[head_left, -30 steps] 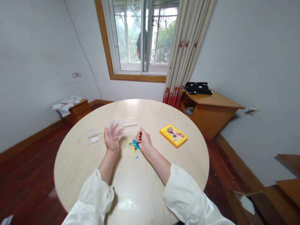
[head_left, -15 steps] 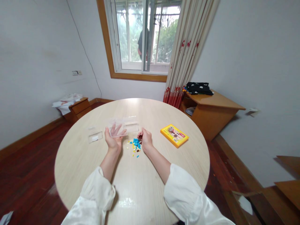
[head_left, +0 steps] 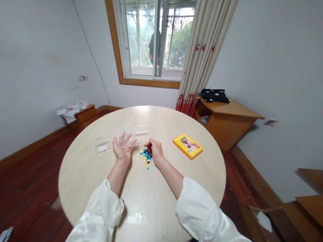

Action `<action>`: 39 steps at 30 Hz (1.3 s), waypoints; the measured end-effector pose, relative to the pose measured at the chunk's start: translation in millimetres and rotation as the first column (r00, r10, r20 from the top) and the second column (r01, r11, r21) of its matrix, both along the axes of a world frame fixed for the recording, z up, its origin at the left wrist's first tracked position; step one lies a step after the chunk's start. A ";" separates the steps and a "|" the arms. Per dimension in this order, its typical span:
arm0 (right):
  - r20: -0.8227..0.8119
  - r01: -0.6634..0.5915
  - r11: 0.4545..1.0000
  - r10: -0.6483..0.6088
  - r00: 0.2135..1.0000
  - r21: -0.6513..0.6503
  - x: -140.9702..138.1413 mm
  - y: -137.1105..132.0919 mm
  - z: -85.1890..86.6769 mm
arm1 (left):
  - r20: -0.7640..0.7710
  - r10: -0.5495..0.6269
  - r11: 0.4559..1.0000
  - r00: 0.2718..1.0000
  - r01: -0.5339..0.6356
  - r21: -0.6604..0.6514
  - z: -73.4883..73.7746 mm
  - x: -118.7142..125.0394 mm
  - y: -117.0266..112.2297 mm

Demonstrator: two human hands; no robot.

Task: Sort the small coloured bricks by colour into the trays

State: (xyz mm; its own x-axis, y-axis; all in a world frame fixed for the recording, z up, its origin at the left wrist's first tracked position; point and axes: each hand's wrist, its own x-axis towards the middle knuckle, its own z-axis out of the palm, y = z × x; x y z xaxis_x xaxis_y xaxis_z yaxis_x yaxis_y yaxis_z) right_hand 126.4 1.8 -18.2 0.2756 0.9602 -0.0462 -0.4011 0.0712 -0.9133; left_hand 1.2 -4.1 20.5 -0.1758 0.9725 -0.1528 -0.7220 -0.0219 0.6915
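Note:
My left hand (head_left: 122, 153) is wrapped around a clear plastic box (head_left: 127, 140), and its fingers show through the plastic. My right hand (head_left: 156, 152) is curled at the right side of a pile of small building bricks. Brown building bricks (head_left: 149, 150) show at its fingers and on top of the pile; how many are still inside the hand is hidden. Blue bricks (head_left: 144, 155) and yellow and cream ones (head_left: 144, 161) lie beneath and around them on the table.
On the round table (head_left: 141, 201), a second clear tray (head_left: 142, 135) lies behind the hands. A small clear tray (head_left: 102, 148) sits at the left. To the right is a yellow box (head_left: 188, 146). Beyond stand a wooden cabinet (head_left: 227, 111) and a window.
Brown bricks have come out from my right hand onto the blue ones, and its fingers have loosened and turned slightly. My left hand with the clear box has stayed nearly still.

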 end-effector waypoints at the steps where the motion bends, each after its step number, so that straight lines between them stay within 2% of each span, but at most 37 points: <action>1: 0.000 0.000 1.000 0.000 1.000 0.015 -0.3 -0.7 1.2 | -0.002 -0.002 1.000 1.000 0.002 -0.001 0.1 0.0 -0.2; 4: -0.024 -0.024 0.999 0.026 0.999 0.046 -0.9 -2.3 4.7 | -0.006 -0.006 1.000 1.000 0.006 -0.014 0.6 0.1 -0.7; 9: -0.055 -0.097 0.995 0.097 0.994 0.005 0.1 -3.6 6.6 | 0.005 -0.016 1.000 1.000 0.016 -0.020 -0.2 -0.3 -0.5; 17: -0.053 -0.172 0.982 0.177 0.983 0.076 3.0 -4.4 5.1 | 0.059 -0.059 0.998 0.997 0.060 -0.009 -4.3 -1.9 1.9; 27: -0.130 -0.191 0.980 0.181 0.975 -0.063 3.2 -5.0 14.2 | 0.149 -0.174 0.985 0.973 0.174 0.014 -3.9 0.7 1.6; 30: -0.012 -0.092 0.996 0.093 0.996 0.015 2.7 -7.4 17.3 | 0.172 -0.203 0.979 0.964 0.205 0.001 -4.9 1.7 2.9; 33: 0.218 -0.043 0.979 -0.002 0.976 0.200 2.4 -12.4 18.7 | 0.188 -0.221 0.974 0.957 0.228 -0.014 -5.8 2.7 4.1; 36: 0.515 -0.139 0.931 -0.059 0.855 0.338 2.1 -16.9 15.8 | 0.180 -0.230 0.972 0.956 0.236 -0.011 -5.9 2.9 4.2; 39: 0.722 -0.239 0.912 -0.085 0.686 0.335 2.1 -17.7 10.7 | 0.156 -0.263 0.964 0.952 0.267 -0.005 -4.8 1.9 2.9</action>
